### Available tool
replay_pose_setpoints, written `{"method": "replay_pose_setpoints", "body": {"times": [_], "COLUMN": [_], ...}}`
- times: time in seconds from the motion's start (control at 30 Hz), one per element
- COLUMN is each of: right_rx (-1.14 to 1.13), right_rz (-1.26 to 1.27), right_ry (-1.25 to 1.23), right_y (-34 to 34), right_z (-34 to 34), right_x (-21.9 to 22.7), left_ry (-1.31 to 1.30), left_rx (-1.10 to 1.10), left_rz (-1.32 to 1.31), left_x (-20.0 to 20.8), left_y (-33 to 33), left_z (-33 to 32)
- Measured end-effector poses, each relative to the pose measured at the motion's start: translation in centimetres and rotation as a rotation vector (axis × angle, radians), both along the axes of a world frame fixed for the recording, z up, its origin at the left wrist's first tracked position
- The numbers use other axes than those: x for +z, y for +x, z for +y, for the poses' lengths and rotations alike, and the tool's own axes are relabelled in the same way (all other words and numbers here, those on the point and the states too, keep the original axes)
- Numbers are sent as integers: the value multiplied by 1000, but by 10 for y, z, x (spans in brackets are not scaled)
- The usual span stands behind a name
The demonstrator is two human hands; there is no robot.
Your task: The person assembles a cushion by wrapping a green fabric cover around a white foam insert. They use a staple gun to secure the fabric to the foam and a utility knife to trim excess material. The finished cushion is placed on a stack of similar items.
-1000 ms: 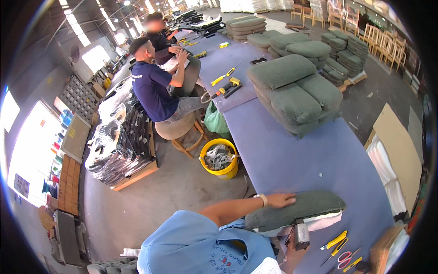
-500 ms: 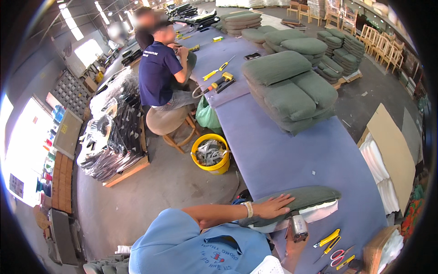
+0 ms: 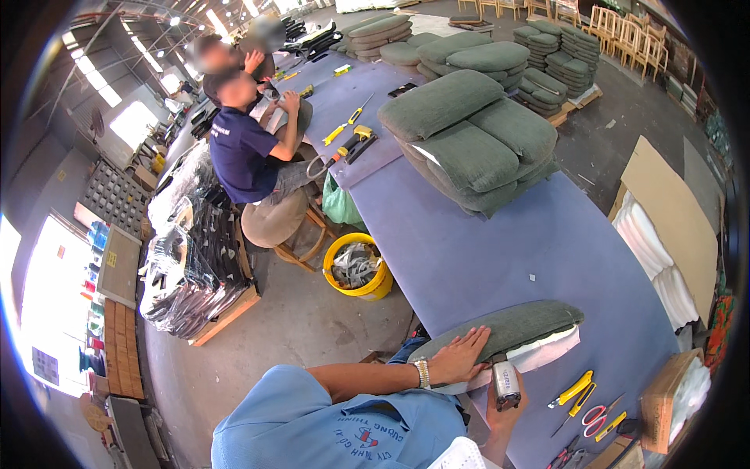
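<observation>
A dark green cushion (image 3: 531, 322) lies near the table's front edge, with white lining (image 3: 547, 353) showing along its near side. My left hand (image 3: 461, 357) rests flat on the cushion's top, fingers stretched out. Below it, my right hand (image 3: 508, 414) is wrapped round a silver staple gun (image 3: 506, 384), its front end close against the cushion's near edge. The gun's body partly covers my right fingers, and whether its nose touches the fabric cannot be made out.
To the right lie yellow cutters (image 3: 576, 388), red-handled scissors (image 3: 595, 420) and a cardboard box (image 3: 664, 406). Stacked green cushions (image 3: 476, 148) stand farther up the table. A yellow bucket of scraps (image 3: 358, 266) sits left of it, near a seated co-worker (image 3: 246, 156).
My view has shifted a little. My left hand has drawn slightly back along the cushion, and the staple gun stays at its near edge. Farther off, the co-worker's head and hands have moved.
</observation>
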State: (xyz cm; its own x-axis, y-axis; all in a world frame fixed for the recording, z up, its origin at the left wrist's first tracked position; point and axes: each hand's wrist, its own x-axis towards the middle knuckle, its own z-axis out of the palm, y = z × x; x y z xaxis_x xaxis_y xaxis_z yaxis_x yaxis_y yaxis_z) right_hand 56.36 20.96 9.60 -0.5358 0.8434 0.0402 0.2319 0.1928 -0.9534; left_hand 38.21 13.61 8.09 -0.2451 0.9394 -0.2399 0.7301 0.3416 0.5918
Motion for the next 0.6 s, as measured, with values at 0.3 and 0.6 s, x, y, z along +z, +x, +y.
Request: {"method": "replay_pose_setpoints", "body": {"times": [0.3, 0.6], "right_rx": [16, 88], "right_rz": [-18, 23], "right_ry": [42, -247], "right_y": [13, 23], "right_z": [3, 7], "right_x": [-23, 1], "left_ry": [-58, 14], "left_rx": [19, 5], "left_rz": [23, 0], "left_x": [-5, 12], "left_y": [-1, -3], "left_z": [14, 11]}}
